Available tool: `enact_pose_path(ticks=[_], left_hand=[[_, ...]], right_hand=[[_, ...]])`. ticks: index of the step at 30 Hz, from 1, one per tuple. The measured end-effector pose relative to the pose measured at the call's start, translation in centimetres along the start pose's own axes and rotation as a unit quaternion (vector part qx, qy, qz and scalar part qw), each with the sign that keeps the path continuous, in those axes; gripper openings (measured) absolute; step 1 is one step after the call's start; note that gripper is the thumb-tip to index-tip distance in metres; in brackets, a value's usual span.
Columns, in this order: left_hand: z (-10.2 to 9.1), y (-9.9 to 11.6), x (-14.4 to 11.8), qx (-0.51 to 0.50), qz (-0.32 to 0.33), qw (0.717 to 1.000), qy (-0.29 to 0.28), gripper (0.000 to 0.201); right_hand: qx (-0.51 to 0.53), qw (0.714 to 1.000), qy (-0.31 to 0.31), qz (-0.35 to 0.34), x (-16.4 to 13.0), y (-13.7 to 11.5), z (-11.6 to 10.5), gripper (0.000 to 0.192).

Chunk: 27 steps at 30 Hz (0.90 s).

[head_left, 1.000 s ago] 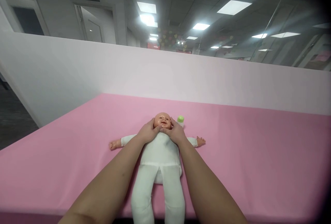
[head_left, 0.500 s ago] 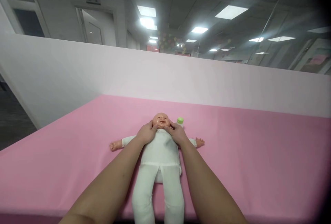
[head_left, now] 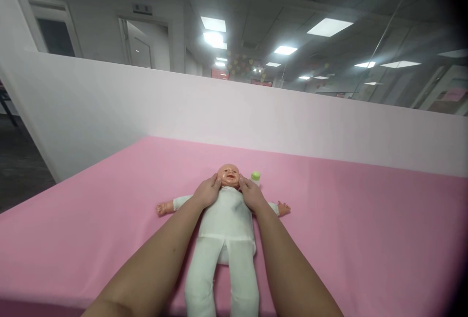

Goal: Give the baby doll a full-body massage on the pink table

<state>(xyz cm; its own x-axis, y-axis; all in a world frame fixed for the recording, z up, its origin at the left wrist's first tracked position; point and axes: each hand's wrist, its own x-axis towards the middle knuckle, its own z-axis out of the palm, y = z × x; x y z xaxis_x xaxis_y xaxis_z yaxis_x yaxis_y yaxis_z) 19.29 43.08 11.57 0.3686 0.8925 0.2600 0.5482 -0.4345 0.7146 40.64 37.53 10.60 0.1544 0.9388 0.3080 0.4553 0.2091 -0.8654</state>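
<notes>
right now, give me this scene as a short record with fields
surface: pink table, pale wall behind
doll: baby doll in white suit, on its back, arms spread, legs toward the camera
left hand: left hand on the doll's shoulder, fingers at its cheek
right hand: right hand mirrors it on the other side
nearby: green-capped bottle beside the doll's head

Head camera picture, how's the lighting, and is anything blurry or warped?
Head view: ceiling lights glare white; the right corner darkens; edges bend like a fisheye; the doll between left hand and right hand is soft but readable on the evenly lit pink table.
</notes>
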Motion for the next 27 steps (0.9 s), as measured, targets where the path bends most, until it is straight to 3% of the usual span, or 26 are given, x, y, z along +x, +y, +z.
enact_pose_path(ticks=[8,13,19,27], left_hand=[[-0.6,1.2,-0.8,-0.013,0.002,1.000,-0.021,0.075],[-0.7,1.7,-1.0,0.000,0.004,1.000,-0.010,0.064],[-0.6,1.4,-0.8,0.015,0.001,1.000,-0.003,0.061],[-0.4,0.6,-0.3,0.022,-0.011,1.000,0.002,0.059]], right_hand=[[0.042,0.999,-0.001,0.024,-0.4,-0.6,0.5,0.070],[0.014,0.999,0.024,0.019,-0.3,-0.5,1.0,0.064],[0.056,0.998,-0.004,-0.004,-0.2,-0.4,1.0,0.057],[0.078,0.997,0.010,0.015,0.2,0.0,0.6,0.065]])
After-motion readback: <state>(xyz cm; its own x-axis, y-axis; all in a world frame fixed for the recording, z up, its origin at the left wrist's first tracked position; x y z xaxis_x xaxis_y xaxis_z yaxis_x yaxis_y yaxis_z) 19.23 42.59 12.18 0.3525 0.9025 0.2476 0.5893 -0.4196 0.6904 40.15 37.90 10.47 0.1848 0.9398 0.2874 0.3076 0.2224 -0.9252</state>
